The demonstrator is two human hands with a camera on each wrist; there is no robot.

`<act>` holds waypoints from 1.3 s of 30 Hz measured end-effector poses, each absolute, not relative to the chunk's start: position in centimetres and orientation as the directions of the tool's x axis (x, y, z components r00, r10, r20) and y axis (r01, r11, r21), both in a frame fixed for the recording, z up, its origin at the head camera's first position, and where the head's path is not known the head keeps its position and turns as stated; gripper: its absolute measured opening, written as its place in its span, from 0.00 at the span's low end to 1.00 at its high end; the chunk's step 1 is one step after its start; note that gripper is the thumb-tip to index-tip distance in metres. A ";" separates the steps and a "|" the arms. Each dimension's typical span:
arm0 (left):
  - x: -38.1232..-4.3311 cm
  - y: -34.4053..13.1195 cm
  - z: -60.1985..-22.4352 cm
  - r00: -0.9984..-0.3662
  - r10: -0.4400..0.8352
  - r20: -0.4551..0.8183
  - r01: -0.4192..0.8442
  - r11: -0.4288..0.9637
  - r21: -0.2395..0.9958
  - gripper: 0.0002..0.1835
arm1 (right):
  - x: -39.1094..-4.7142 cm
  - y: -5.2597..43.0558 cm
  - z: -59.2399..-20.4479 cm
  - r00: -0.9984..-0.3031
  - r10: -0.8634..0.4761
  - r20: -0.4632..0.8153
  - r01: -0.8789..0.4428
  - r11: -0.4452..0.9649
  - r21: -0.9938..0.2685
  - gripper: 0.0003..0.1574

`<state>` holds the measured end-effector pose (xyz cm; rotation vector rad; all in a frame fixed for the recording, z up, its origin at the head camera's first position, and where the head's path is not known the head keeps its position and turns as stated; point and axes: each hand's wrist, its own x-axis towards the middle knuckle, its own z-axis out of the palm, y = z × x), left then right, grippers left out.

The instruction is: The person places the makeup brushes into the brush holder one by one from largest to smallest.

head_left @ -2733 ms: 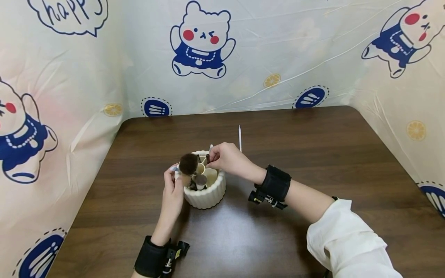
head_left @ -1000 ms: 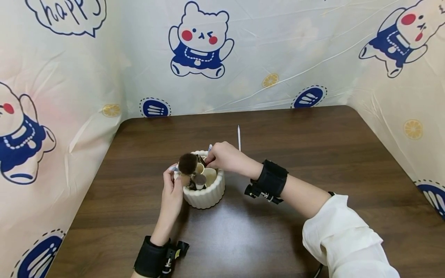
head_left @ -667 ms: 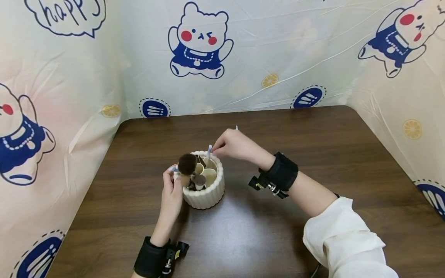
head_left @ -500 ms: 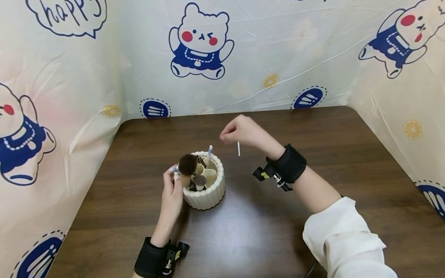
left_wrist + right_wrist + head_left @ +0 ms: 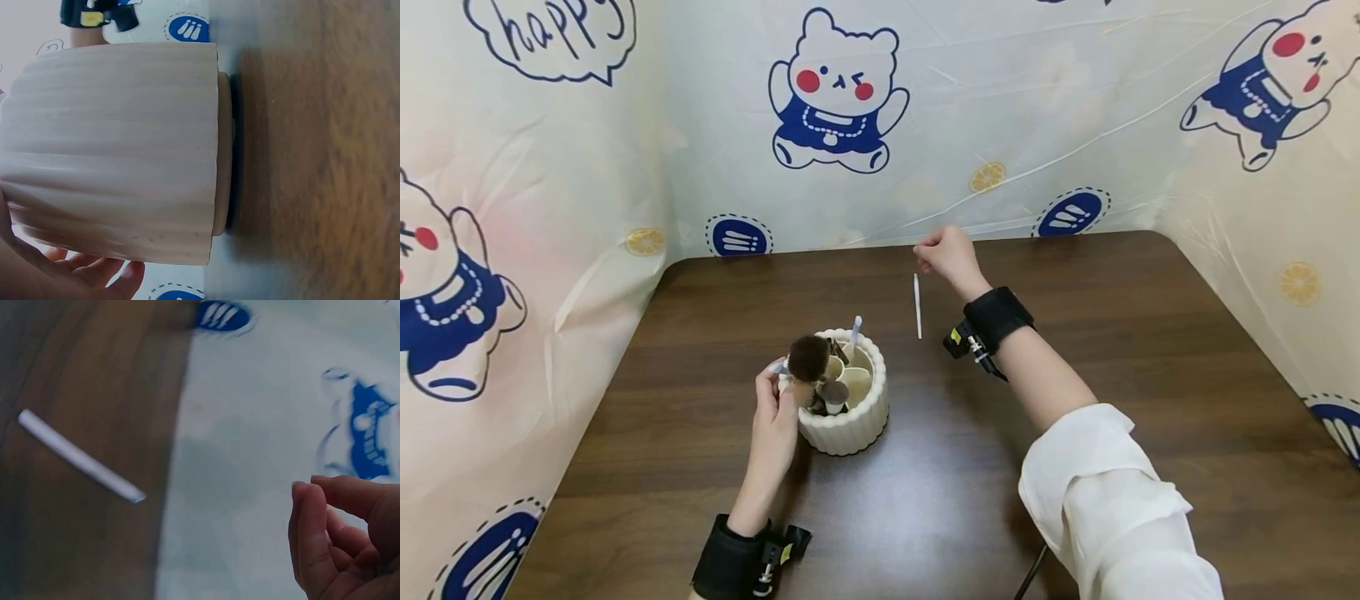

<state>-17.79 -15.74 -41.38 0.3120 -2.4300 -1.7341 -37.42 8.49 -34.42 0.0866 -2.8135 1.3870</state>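
Observation:
A ribbed cream brush holder (image 5: 844, 429) with inner compartments stands upright on the table. In it are a fluffy dark makeup brush (image 5: 809, 358), a smaller grey-tipped brush (image 5: 835, 393) and a slim pale-blue-ended stick (image 5: 856, 328). My left hand (image 5: 775, 425) grips the holder's left side, its fingers (image 5: 128, 278) bent against the ribbed wall. Beyond the holder, to its right, a thin white pen-like stick (image 5: 917, 307) lies on the table. My right hand (image 5: 951, 257) hovers near that stick's far end, fingers loosely curled, thumb close to the fingertips, nothing between them.
The brown wooden table (image 5: 700, 467) ends at a printed cloth backdrop (image 5: 955, 100) with cartoon bears. Black wrist straps with cameras sit on both wrists, the right strap (image 5: 997, 318) below a white sleeve (image 5: 1112, 500). A dark cable (image 5: 1032, 573) hangs beside the sleeve.
My right hand has let go of a small dark item inside the holder, then moved out, away and to the right, past the white stick. The left hand stays on the holder.

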 end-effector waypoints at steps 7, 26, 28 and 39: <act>-17.7 -15.7 -41.2 -0.968 -0.250 0.001 -0.079 0.310 0.948 0.21 | -39.3 8.5 -38.1 -0.997 0.073 0.015 0.040 0.696 -0.717 0.24; -17.5 -15.7 -41.5 -0.969 -0.244 0.031 -0.049 0.313 0.948 0.21 | -40.1 6.6 -43.7 -0.967 0.219 -0.133 0.251 0.708 -0.660 0.18; -17.5 -15.7 -41.6 -0.969 -0.243 0.035 -0.044 0.311 0.950 0.21 | -40.1 6.7 -44.1 -0.966 0.224 -0.132 0.255 0.723 -0.642 0.18; -17.6 -16.0 -41.7 -0.968 -0.247 0.048 -0.036 0.324 0.945 0.21 | -40.6 6.4 -43.9 -0.954 0.241 -0.176 0.299 0.758 -0.580 0.18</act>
